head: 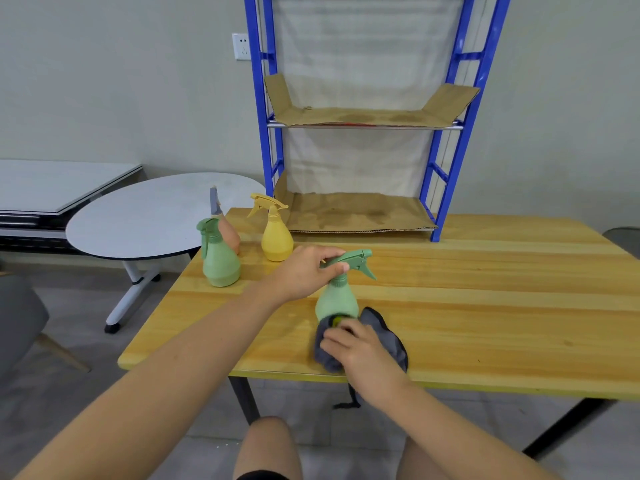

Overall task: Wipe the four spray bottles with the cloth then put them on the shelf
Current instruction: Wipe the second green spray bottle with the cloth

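Note:
A green spray bottle (337, 299) stands near the front of the wooden table (485, 306). My left hand (304, 271) grips its trigger head from the left. My right hand (360, 351) holds a grey cloth (391, 337) pressed against the bottle's lower part. Three other bottles stand at the table's far left: a second green bottle (220, 258), a pink bottle (230, 233) with a grey head behind it, and a yellow bottle (275, 233). The blue shelf (446, 174) stands at the back of the table, its two levels lined with cardboard.
A round grey side table (145, 216) stands to the left of the wooden table, with a low white bench (52, 185) behind it. A grey chair (20, 317) is at the far left. My knees show below the table's front edge.

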A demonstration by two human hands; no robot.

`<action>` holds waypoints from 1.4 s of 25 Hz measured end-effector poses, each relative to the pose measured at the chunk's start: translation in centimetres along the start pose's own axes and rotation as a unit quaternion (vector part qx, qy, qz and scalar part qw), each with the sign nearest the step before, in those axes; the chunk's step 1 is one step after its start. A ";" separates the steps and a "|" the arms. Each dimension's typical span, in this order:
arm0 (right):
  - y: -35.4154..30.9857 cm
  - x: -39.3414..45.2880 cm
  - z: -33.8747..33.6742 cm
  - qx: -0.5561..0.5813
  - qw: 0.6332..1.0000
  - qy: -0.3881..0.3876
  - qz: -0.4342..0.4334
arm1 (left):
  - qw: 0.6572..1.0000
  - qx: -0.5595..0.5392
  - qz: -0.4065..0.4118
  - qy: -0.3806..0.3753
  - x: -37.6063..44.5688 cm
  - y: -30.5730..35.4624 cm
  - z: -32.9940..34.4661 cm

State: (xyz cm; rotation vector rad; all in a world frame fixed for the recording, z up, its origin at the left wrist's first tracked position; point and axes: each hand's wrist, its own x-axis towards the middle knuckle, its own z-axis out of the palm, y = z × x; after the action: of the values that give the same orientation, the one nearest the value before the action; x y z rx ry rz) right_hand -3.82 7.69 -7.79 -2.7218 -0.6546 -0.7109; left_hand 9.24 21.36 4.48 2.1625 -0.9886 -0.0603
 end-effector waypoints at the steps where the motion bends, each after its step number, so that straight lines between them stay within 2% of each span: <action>1: -0.1 -0.9 0.3 -0.003 1.000 -0.007 0.002 | 1.000 0.006 0.001 0.007 -0.2 -0.2 0.3; 3: 0.4 -1.8 0.0 0.010 0.999 0.009 0.039 | 0.999 -0.011 -0.029 0.007 -1.1 -1.1 1.4; 6: 1.1 -2.1 -0.9 -0.009 0.995 0.059 0.078 | 0.984 -0.131 -0.096 -0.078 -2.8 -3.6 3.8; 9: 1.9 -2.9 -1.0 -0.028 0.993 0.036 0.111 | 0.972 -0.159 -0.108 -0.135 -3.1 -4.9 4.6; 11: 1.9 -3.2 -1.1 -0.020 0.991 0.038 0.124 | 0.976 -0.145 -0.109 -0.116 -2.7 -4.8 4.8; 14: 1.5 -2.6 -1.6 0.026 0.981 0.117 0.151 | 0.964 -0.220 -0.138 -0.055 -2.6 -4.3 5.2; 16: 0.5 -1.9 -2.3 0.049 0.968 0.171 0.176 | 0.933 -0.318 -0.169 0.001 -2.9 -3.7 6.0; 18: -0.6 -1.3 -2.8 0.057 0.961 0.205 0.176 | 0.912 -0.366 -0.183 0.034 -2.8 -2.7 6.8; 20: -1.7 -0.9 -3.1 0.056 0.967 0.199 0.151 | 0.892 -0.406 -0.190 0.056 -2.9 -1.8 7.3; 21: -2.1 -0.9 -3.2 0.053 0.972 0.186 0.136 | 0.870 -0.443 -0.205 0.069 -2.9 -1.5 7.2; 23: -1.8 -1.0 -3.4 0.049 0.975 0.177 0.126 | 0.828 -0.505 -0.231 0.079 -2.7 -1.1 6.7; 25: -0.9 -0.7 -3.7 0.057 0.963 0.205 0.166 | 0.807 -0.531 -0.247 0.078 -2.7 -1.0 6.0; 28: -0.5 0.2 -4.7 0.072 0.944 0.239 0.215 | 0.758 -0.601 -0.251 0.035 -2.9 -0.9 5.2; 29: -1.0 0.4 -4.9 0.071 0.948 0.231 0.205 | 0.754 -0.608 -0.247 0.025 -3.0 -1.1 5.0; 32: -2.3 0.5 -5.3 0.047 0.976 0.177 0.114 | 0.800 -0.559 -0.217 0.027 -3.0 -1.3 4.8; 33: -1.9 0.6 -5.4 0.043 0.977 0.177 0.111 | 0.810 -0.545 -0.213 0.034 -2.9 -1.4 4.8; 35: -0.6 1.1 -5.6 0.056 0.960 0.212 0.172 | 0.814 -0.534 -0.221 0.059 -2.6 -1.2 4.9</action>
State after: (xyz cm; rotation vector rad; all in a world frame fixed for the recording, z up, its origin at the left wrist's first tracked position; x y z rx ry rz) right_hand -5.48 6.69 -2.39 -2.3726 -0.1129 -1.0766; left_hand 6.55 20.61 -0.43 1.2446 -0.2016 -0.5584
